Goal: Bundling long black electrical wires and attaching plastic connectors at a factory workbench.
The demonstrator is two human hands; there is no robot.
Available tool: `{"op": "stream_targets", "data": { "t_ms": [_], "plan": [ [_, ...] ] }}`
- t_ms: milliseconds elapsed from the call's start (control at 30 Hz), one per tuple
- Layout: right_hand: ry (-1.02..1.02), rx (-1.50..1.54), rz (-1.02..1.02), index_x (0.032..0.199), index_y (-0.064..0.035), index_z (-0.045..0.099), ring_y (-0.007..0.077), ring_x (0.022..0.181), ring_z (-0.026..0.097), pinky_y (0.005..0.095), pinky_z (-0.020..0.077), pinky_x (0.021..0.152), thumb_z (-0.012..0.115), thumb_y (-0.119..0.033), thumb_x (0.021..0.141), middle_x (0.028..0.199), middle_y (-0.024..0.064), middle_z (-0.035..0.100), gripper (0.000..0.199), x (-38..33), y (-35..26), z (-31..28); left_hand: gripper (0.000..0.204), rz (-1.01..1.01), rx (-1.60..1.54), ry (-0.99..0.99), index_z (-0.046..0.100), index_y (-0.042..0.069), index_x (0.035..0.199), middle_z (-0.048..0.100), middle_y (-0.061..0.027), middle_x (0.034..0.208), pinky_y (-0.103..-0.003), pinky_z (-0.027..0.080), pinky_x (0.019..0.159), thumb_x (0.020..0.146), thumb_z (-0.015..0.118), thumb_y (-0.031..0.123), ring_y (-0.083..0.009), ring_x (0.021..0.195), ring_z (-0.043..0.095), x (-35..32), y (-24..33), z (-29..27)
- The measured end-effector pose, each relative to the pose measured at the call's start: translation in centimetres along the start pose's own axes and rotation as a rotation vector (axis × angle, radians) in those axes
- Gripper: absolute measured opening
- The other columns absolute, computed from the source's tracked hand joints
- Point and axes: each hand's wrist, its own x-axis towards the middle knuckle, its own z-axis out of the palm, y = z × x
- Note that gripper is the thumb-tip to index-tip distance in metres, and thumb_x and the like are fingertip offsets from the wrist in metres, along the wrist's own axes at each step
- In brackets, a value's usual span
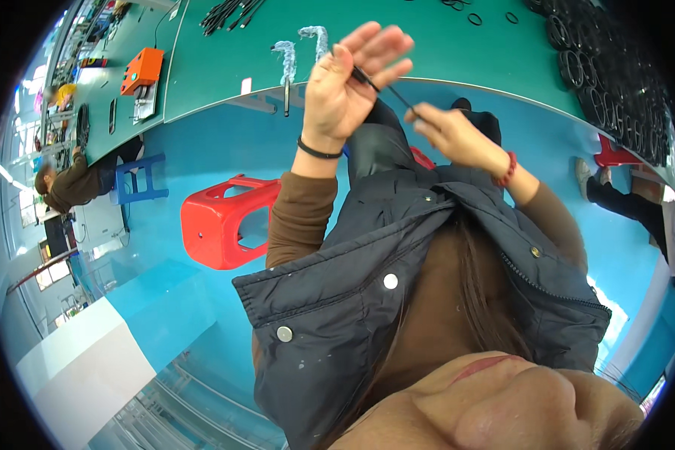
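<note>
My left hand (345,86) is raised palm up at the table's front edge, its fingers stretched and apart. A thin black cable (399,97) lies across that palm, with a thicker black piece near the fingers. To the right and a little nearer, my right hand (457,136) is closed on the cable's other end, which is drawn straight between the hands. Just left of my left hand, a metal rod with a bent top wrapped in fluffy light-blue material (286,64) stands at the table edge. A second light-blue wrapped hook (316,39) is partly behind my left hand.
The green table (442,49) carries a bundle of black cables (231,13) and many coiled black cables (589,82) at right. An orange box device (142,71) sits left. A red stool (229,225) stands beside me. Another person (71,184) sits at far left.
</note>
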Motion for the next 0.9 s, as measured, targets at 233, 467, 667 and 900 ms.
{"op": "stream_targets", "data": {
  "t_ms": [233,467,667,900],
  "plan": [
    [-0.116,-0.266,-0.193,0.086,-0.0011,0.062,0.0135,0.053,0.047,0.0267,0.039,0.053,0.061,-0.008,0.087,0.067,0.0049,0.057,0.007,3.0,-6.2,-5.3,0.042,-0.112,0.652,0.021,0.048,-0.005,0.13,0.059,-0.0276,0.12,-0.04,0.057,0.082,0.102,0.044,0.026,-0.036,0.098,0.067,-2.9,-1.6,-0.8],
    [-0.083,0.239,-0.082,0.089,-0.0048,0.067,0.0075,0.055,0.044,0.0189,0.0367,0.052,0.054,-0.014,0.094,0.073,-0.0014,0.059,0.016,5.3,1.3,-3.5,0.046,-0.402,0.034,-0.272,0.045,-0.006,0.133,0.056,-0.0255,0.127,-0.036,0.055,0.089,0.103,0.04,0.027,-0.0334,0.108,0.063,-2.0,-1.8,1.1],
    [-0.104,0.172,0.215,0.098,-0.0051,0.061,0.0116,0.053,0.049,0.0237,0.0389,0.05,0.053,-0.015,0.095,0.068,0.0025,0.059,0.012,-0.5,-0.1,0.3,0.043,-0.011,-0.007,-0.033,0.046,-0.006,0.132,0.057,-0.0263,0.123,-0.036,0.056,0.085,0.102,0.042,0.025,-0.0345,0.102,0.065,-0.5,-0.5,-0.2],
    [-0.062,-0.32,-0.31,0.09,-0.0012,0.06,0.0169,0.051,0.051,0.0285,0.0404,0.051,0.059,-0.009,0.089,0.071,0.0058,0.062,0.008,2.1,-5.3,-3.7,0.04,0.045,0.616,0.226,0.048,-0.005,0.13,0.06,-0.0267,0.119,-0.035,0.058,0.081,0.101,0.045,0.023,-0.0343,0.098,0.067,-2.2,-2.4,-0.4]
  ]
}}
